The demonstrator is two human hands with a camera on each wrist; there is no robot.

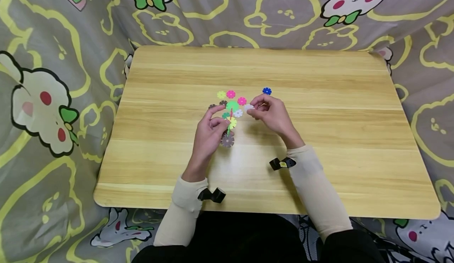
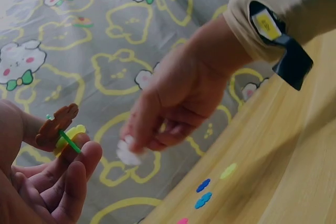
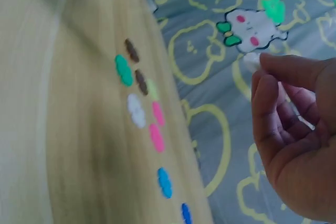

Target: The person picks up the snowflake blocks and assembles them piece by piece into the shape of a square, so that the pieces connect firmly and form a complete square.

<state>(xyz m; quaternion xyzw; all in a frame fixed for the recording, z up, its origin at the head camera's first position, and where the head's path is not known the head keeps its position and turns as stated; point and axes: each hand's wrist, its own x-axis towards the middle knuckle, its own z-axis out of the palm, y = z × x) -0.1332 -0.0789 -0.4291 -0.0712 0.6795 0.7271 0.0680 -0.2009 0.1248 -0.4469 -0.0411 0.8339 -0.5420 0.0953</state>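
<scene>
My left hand (image 1: 212, 132) grips a chain of slotted flower-shaped plastic discs (image 1: 227, 140), held above the table. Grey-brown, yellow and bright green discs show their faces, with thin green and pink ones edge-on between them. Seen from the left wrist, a brown disc (image 2: 55, 125) and a yellow disc (image 2: 76, 131) stand at the fingers, a green edge between them. To the right of the chain, my right hand (image 1: 272, 114) pinches a white flower-shaped disc (image 1: 248, 107) between thumb and forefinger, apart from the chain. Part of the white disc (image 3: 252, 60) is hidden by the fingertips.
Loose discs lie on the wooden table (image 1: 159, 137) beyond the hands: pink (image 1: 231, 94), yellow-green (image 1: 221, 94), dark blue (image 1: 267, 91), white (image 1: 238, 113) and several others. A patterned curtain (image 1: 220, 15) hangs behind the table and at both sides.
</scene>
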